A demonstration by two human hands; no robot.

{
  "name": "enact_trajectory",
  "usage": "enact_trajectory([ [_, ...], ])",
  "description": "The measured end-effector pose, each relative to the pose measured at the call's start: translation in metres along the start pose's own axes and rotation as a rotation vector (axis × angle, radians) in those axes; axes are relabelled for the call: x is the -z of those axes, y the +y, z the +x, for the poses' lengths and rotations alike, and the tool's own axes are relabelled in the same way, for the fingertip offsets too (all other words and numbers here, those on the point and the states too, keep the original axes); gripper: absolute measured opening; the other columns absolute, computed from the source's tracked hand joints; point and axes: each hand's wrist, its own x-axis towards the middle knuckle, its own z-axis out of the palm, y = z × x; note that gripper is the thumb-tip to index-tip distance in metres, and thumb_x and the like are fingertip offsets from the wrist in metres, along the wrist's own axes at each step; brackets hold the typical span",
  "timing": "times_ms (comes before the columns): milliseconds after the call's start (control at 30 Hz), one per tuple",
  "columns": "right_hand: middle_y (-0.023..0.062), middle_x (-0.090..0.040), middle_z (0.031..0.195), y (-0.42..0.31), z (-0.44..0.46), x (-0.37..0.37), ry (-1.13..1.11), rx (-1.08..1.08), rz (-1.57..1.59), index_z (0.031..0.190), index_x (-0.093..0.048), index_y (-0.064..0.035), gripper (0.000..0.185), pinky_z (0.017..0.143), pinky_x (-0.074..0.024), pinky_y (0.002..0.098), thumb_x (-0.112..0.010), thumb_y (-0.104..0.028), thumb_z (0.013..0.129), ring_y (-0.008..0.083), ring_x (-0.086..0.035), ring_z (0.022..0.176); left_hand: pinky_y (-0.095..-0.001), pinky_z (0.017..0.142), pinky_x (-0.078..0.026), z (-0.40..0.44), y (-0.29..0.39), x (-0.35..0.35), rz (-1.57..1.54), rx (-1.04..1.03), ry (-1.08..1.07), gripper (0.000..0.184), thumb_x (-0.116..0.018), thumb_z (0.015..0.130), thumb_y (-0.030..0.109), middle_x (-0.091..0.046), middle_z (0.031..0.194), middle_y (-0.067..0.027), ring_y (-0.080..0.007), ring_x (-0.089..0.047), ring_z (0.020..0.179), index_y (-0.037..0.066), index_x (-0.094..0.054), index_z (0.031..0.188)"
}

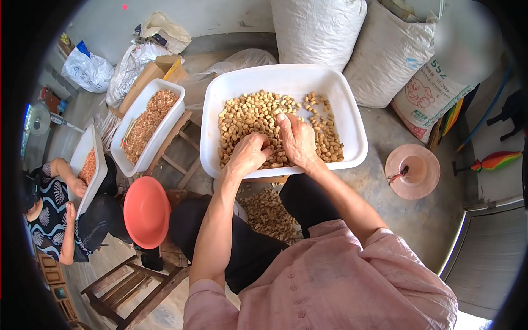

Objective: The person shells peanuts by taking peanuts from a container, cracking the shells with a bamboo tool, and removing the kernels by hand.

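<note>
A large white plastic tub (pixel 355 124) in front of me holds many unshelled peanuts (pixel 256 110). My left hand (pixel 250 154) is over the near side of the pile, its fingers curled inward and closed. Just beside it, my right hand (pixel 297 140) reaches into the peanuts with its thumb stretched forward and its other fingers bent under. Whatever is between the fingers of either hand is hidden. On the tub's right side, a looser patch of peanuts (pixel 327 132) lies apart from the main pile.
Empty shells (pixel 268 214) are heaped below, between my knees. Left are a red basin (pixel 147 212), a white tub of shelled peanuts (pixel 151 124), a wooden stool (pixel 135 291) and a co-worker (pixel 55 214) with another tub (pixel 99 170). Full sacks (pixel 322 33) stand behind; a pink basin (pixel 426 184) sits right.
</note>
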Motion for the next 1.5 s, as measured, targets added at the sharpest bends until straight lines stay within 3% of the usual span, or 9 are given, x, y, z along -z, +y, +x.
enact_trajectory([
  [100, 0.0068, -0.057, 0.056, 0.006, 0.001, -0.001, -0.032, -0.004, -0.048, 0.085, -0.061, -0.0052, 0.053, 0.058, -0.0468, 0.0378, -0.033, -0.047, 0.098, 0.0255, -0.060, 0.055, -0.0367, 0.068, -0.049, 0.002, -0.004, 0.004, -0.109, 0.058, 0.013, 0.023, -0.061, 0.081, 0.012, -0.065, 0.082, -0.0180, -0.0291, -0.063, 0.074, -0.003, -0.065, 0.098],
  [200, 0.0071, -0.057, 0.056, 0.004, 0.001, 0.001, -0.040, 0.016, -0.026, 0.084, -0.060, -0.0052, 0.052, 0.056, -0.0464, 0.0384, -0.033, -0.047, 0.098, 0.0261, -0.060, 0.055, -0.0292, 0.061, -0.048, -0.001, -0.014, 0.014, -0.520, 0.128, 0.055, 0.020, -0.057, 0.087, 0.009, -0.065, 0.078, -0.0095, -0.0179, -0.059, 0.067, -0.003, -0.065, 0.101],
  [267, 0.0147, -0.056, 0.056, -0.002, 0.000, 0.003, -0.069, 0.024, 0.006, 0.081, -0.056, -0.0047, 0.046, 0.055, -0.0453, 0.0454, -0.038, -0.044, 0.098, 0.0355, -0.059, 0.057, -0.0222, 0.059, -0.046, -0.007, -0.017, 0.018, -0.742, 0.096, 0.084, 0.018, -0.054, 0.091, 0.005, -0.062, 0.078, -0.0031, -0.0086, -0.052, 0.063, -0.002, -0.064, 0.104],
  [300, 0.0184, -0.056, 0.057, -0.004, 0.000, 0.003, -0.084, 0.029, 0.022, 0.079, -0.054, -0.0045, 0.043, 0.054, -0.0448, 0.0489, -0.040, -0.042, 0.097, 0.0402, -0.059, 0.058, -0.0225, 0.059, -0.046, -0.011, -0.015, 0.022, -0.798, 0.054, 0.102, 0.018, -0.053, 0.091, 0.006, -0.062, 0.079, -0.0040, -0.0091, -0.053, 0.063, -0.002, -0.062, 0.105],
  [400, 0.0177, -0.055, 0.054, -0.004, -0.002, 0.000, -0.094, 0.136, -0.035, 0.075, -0.053, -0.0048, 0.042, 0.050, -0.0442, 0.0474, -0.044, -0.041, 0.096, 0.0387, -0.058, 0.054, -0.0240, 0.064, -0.048, -0.018, -0.012, 0.029, -0.933, -0.027, 0.129, 0.015, -0.053, 0.092, 0.006, -0.062, 0.084, -0.0078, -0.0113, -0.056, 0.067, 0.001, -0.054, 0.106],
  [700, 0.0169, -0.054, 0.055, -0.012, -0.006, 0.004, -0.112, 0.327, -0.093, 0.073, -0.052, -0.0033, 0.037, 0.049, -0.0446, 0.0433, -0.053, -0.035, 0.092, 0.0347, -0.058, 0.053, -0.0294, 0.069, -0.050, -0.024, -0.009, 0.034, -1.406, -0.049, 0.085, 0.013, -0.055, 0.092, 0.011, -0.061, 0.088, -0.0102, -0.0154, -0.058, 0.073, 0.004, -0.054, 0.104],
  [867, 0.0151, -0.054, 0.055, -0.011, -0.007, 0.002, -0.076, 0.395, -0.103, 0.073, -0.052, -0.0034, 0.034, 0.048, -0.0447, 0.0421, -0.057, -0.033, 0.089, 0.0332, -0.058, 0.052, -0.0287, 0.068, -0.048, -0.024, -0.012, 0.030, -1.455, -0.041, 0.103, 0.010, -0.056, 0.092, 0.010, -0.058, 0.086, -0.0064, -0.0133, -0.055, 0.072, 0.005, -0.056, 0.101],
  [1100, 0.0130, -0.056, 0.066, -0.010, -0.010, 0.000, -0.049, 0.508, -0.165, 0.088, -0.059, -0.0020, 0.034, 0.056, -0.0460, 0.0418, -0.060, -0.036, 0.087, 0.0315, -0.059, 0.061, -0.0268, 0.064, -0.043, -0.024, -0.012, 0.025, -1.540, 0.044, 0.149, 0.007, -0.057, 0.092, 0.009, -0.055, 0.080, -0.0024, -0.0101, -0.048, 0.067, 0.005, -0.058, 0.097],
  [1500, 0.0121, -0.055, 0.068, -0.009, -0.011, -0.002, -0.027, 0.540, -0.196, 0.090, -0.058, -0.0018, 0.032, 0.058, -0.0454, 0.0417, -0.063, -0.033, 0.085, 0.0313, -0.058, 0.061, -0.0279, 0.063, -0.045, -0.027, -0.006, 0.023, -1.514, 0.103, 0.126, 0.008, -0.059, 0.091, 0.011, -0.056, 0.080, -0.0031, -0.0111, -0.050, 0.068, 0.003, -0.059, 0.093],
])
